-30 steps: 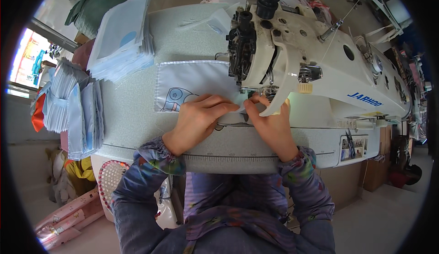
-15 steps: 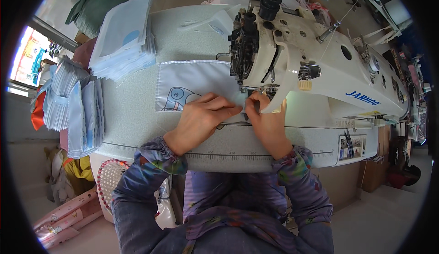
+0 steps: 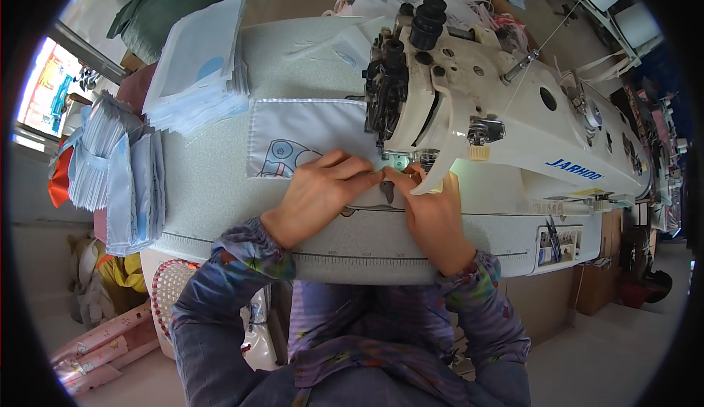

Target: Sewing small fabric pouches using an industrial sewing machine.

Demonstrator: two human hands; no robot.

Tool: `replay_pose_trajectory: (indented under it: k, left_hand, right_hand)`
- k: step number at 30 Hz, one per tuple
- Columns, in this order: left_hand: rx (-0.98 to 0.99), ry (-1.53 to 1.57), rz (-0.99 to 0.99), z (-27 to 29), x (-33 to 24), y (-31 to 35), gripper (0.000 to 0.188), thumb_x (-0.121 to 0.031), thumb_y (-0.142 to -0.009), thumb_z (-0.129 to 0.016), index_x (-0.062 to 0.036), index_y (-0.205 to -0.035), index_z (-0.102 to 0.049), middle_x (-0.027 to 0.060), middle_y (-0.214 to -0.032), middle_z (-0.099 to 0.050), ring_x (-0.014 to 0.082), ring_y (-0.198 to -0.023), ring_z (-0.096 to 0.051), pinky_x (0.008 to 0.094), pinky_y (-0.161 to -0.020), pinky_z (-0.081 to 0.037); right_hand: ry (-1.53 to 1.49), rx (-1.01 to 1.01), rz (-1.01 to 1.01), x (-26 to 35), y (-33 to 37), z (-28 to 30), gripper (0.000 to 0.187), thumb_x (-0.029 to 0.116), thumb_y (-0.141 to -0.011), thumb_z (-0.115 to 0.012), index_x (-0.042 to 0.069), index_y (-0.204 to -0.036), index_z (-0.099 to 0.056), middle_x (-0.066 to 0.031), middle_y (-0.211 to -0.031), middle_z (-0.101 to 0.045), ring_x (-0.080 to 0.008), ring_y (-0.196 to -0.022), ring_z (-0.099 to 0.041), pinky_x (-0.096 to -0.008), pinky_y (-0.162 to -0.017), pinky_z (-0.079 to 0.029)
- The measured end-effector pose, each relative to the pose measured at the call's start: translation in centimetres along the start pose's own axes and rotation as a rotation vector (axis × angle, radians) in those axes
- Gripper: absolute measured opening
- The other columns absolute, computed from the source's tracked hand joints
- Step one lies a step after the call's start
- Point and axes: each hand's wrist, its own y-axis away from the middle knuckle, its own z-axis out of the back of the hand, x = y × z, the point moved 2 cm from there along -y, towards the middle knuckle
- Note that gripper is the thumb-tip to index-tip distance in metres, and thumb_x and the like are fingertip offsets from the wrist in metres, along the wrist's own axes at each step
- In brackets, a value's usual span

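The cloth (image 3: 315, 132), pale with a blue printed figure, is lying flat on the counter (image 3: 213, 187), its right end reaching the front of the machine (image 3: 506, 99). The left hand (image 3: 323, 191) is resting over the cloth's near edge, its fingers drawn together; whether they are gripping the cloth, one cannot tell. The right hand (image 3: 433, 213) is curling its fingers just below the machine's head, its fingertips nearly meeting the left thumb; its grip is partly hidden, so its hold cannot be told either. A light is glowing beside the right fingers. A stack (image 3: 194, 77) of pale sheets is standing beyond the cloth to the left, and a bundle (image 3: 121, 172) is hanging at the counter's left edge. To the right, snips (image 3: 554, 240) are lying in a tray (image 3: 544, 259).
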Motion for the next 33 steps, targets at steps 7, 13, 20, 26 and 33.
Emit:
replay_pose_trajectory:
  k: [7,13,20,26,33]
  left_hand:
    - [-0.054,0.139,0.048,-0.7,2.4,-0.8,0.036,-0.002,-0.081,-0.072,-0.0130,-0.113,-0.082,-0.0009,-0.116,-0.077,0.0237,-0.105,-0.074,0.0357,-0.087,-0.064]
    - [-0.104,0.209,0.100,-0.2,3.9,-0.6,0.031,0.003,-0.084,-0.071,-0.0090,-0.111,-0.081,0.0032,-0.121,-0.078,0.0273,-0.104,-0.076,0.0376,-0.091,-0.064]
    - [-0.520,-0.031,0.767,3.0,8.8,3.1,0.030,0.000,-0.097,-0.070,-0.0087,-0.124,-0.079,0.0135,-0.114,-0.079,0.0244,-0.088,-0.074,0.0363,-0.085,-0.060]
    - [-0.499,0.743,0.800,3.4,10.2,7.7,0.030,0.001,-0.103,-0.069,-0.0070,-0.130,-0.080,0.0007,-0.108,-0.077,0.0047,-0.081,-0.055,0.0250,-0.069,-0.048]
    - [-1.225,0.163,0.938,15.3,0.7,16.9,0.033,0.002,-0.098,-0.069,-0.0052,-0.128,-0.080,-0.0039,-0.088,-0.066,0.0041,-0.075,-0.050,0.0232,-0.062,-0.041]
  right_hand:
    - [-0.015,-0.037,0.000,0.1,0.1,-0.1,0.054,-0.008,-0.089,-0.070,0.016,-0.136,-0.078,-0.0157,-0.118,-0.073,-0.0387,-0.108,-0.066,-0.0501,-0.094,-0.050]
    - [-0.096,-0.138,0.014,-0.4,0.2,0.0,0.043,0.001,-0.091,-0.073,0.013,-0.132,-0.080,-0.0100,-0.102,-0.056,-0.0323,-0.094,-0.059,-0.0456,-0.080,-0.048]
    - [-0.177,-0.124,-0.073,-0.8,-0.1,0.3,0.034,-0.006,-0.094,-0.069,0.007,-0.124,-0.080,-0.0179,-0.111,-0.069,-0.0395,-0.103,-0.066,-0.0479,-0.088,-0.055]
    - [-0.076,-0.148,0.024,-1.7,0.2,-2.1,0.025,-0.001,-0.101,-0.067,0.006,-0.121,-0.079,-0.0185,-0.101,-0.069,-0.0384,-0.093,-0.064,-0.0448,-0.085,-0.052]
    - [-0.238,-0.081,0.009,-0.8,0.2,0.1,0.021,-0.002,-0.100,-0.066,0.002,-0.118,-0.076,-0.0176,-0.109,-0.070,-0.0371,-0.099,-0.065,-0.0447,-0.086,-0.051]
